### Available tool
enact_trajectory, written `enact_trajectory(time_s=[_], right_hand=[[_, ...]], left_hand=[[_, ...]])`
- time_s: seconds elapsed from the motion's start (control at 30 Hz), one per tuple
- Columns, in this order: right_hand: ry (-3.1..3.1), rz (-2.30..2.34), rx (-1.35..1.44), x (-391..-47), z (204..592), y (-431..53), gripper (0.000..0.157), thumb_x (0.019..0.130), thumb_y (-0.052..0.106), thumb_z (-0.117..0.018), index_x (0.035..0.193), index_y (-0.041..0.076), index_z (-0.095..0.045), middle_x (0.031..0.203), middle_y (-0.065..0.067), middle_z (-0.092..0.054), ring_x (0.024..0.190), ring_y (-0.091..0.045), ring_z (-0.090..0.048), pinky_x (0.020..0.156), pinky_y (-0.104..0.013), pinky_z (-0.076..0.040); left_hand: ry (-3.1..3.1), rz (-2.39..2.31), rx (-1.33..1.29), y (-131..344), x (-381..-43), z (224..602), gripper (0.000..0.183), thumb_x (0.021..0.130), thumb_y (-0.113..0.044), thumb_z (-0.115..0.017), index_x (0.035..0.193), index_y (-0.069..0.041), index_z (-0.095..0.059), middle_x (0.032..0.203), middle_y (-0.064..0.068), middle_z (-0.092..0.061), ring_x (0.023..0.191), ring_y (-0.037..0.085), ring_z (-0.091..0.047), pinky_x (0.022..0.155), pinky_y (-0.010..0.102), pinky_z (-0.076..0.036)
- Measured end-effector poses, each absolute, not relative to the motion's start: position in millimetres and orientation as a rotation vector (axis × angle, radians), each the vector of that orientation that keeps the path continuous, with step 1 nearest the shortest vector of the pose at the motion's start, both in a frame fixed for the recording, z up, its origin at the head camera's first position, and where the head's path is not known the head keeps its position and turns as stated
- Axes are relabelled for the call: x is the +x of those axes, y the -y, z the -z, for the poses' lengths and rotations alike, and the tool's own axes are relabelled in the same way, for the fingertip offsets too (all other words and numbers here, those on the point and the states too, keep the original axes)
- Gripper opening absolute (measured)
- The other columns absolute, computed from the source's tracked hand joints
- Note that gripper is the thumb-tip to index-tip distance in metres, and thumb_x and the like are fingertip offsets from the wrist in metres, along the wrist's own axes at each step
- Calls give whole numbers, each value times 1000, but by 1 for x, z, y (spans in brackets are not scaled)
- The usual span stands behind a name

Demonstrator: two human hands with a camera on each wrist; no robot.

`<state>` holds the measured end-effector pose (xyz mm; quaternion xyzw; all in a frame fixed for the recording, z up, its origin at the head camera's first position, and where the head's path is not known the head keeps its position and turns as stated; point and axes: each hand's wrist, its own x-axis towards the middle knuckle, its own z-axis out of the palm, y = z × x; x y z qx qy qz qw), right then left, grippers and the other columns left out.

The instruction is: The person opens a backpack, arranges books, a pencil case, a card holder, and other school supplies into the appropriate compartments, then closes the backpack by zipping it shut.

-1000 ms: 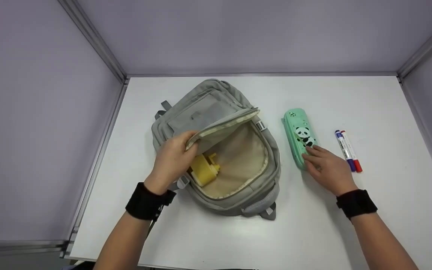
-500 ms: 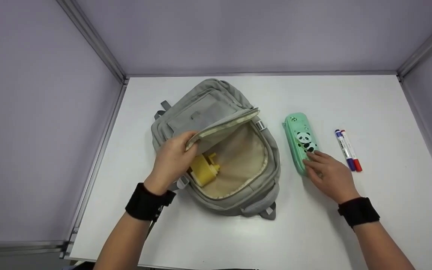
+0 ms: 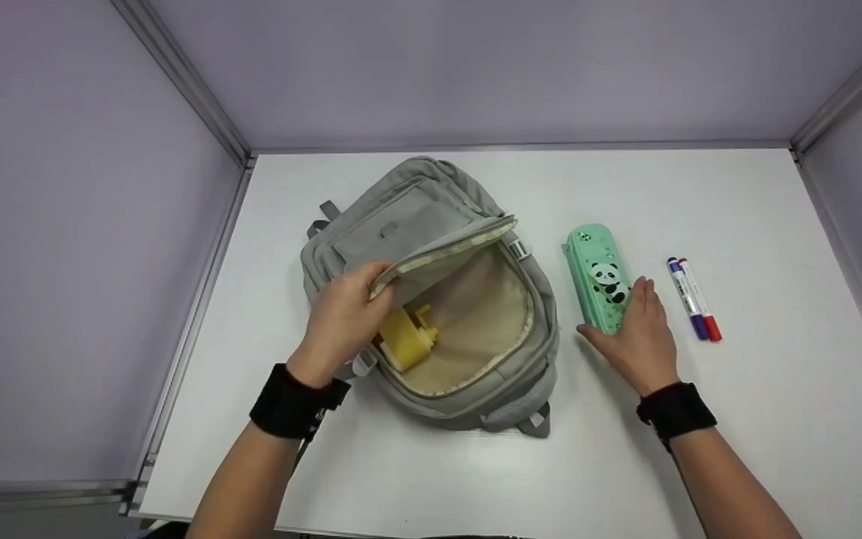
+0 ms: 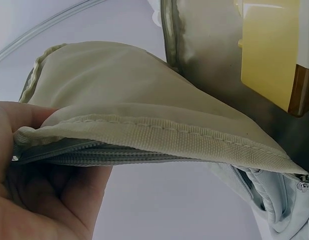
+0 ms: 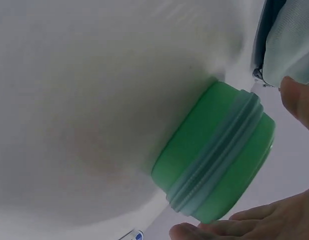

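A grey backpack (image 3: 401, 217) lies with its main pocket unzipped. My left hand (image 3: 349, 318) pinches the edge of its front flap (image 4: 129, 85) between thumb and fingers, holding it up. Inside the pocket is a yellow object (image 3: 406, 340) with a small handle-like part; its kind is unclear. To the right lies a mint-green zipped pencil case (image 3: 594, 269) with a panda picture. My right hand (image 3: 640, 344) is at its near end, thumb spread to the left and straight fingers along the right side. In the right wrist view the thumb stands apart from the case (image 5: 214, 155).
A blue and a red marker (image 3: 700, 303) lie side by side to the right of the pencil case. All this is on a white table (image 3: 431, 486) with pale panels (image 3: 521, 75) at the back and sides. A backpack strap end (image 3: 536, 423) sticks out at the front.
The pencil case has slid slightly towards me. My right hand has turned and spread from loosely bent fingers on the case's top to straddling its near end. The left hand has stayed put.
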<state>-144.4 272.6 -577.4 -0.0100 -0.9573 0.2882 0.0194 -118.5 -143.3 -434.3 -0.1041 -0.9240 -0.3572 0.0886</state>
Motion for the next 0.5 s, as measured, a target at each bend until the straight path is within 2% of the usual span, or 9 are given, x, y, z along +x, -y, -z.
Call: enact_trajectory(time_s=[0.1,0.23,0.5], right_hand=[[2968,-884,-62,-145,582,-270,125,79,39,-87,156,-15,-5,156,-44,-20,139,-59,-31,107,-68,-33],[2967,-879,-50,-144,585,-270,115,82,31,-86,155,-18,-11,150,-45,-29,131,-60,-39,102,-69,-37],[2951,-928,-36,-149,585,-275,100,86,20,-79,153,-19,-17,147,-45,-32,128,-60,-39,103,-68,-36]], left_hand=[[2750,1057,-319,143,-118,434,25,100,-14,-62,121,-9,-73,111,7,-75,91,21,-71,77,40,-55],[2748,1042,-320,143,-118,434,24,99,-14,-63,121,-9,-73,111,7,-75,93,21,-71,78,41,-55],[2759,1048,-307,143,-118,434,25,99,-14,-62,121,-9,-73,112,7,-75,97,23,-71,81,42,-55]])
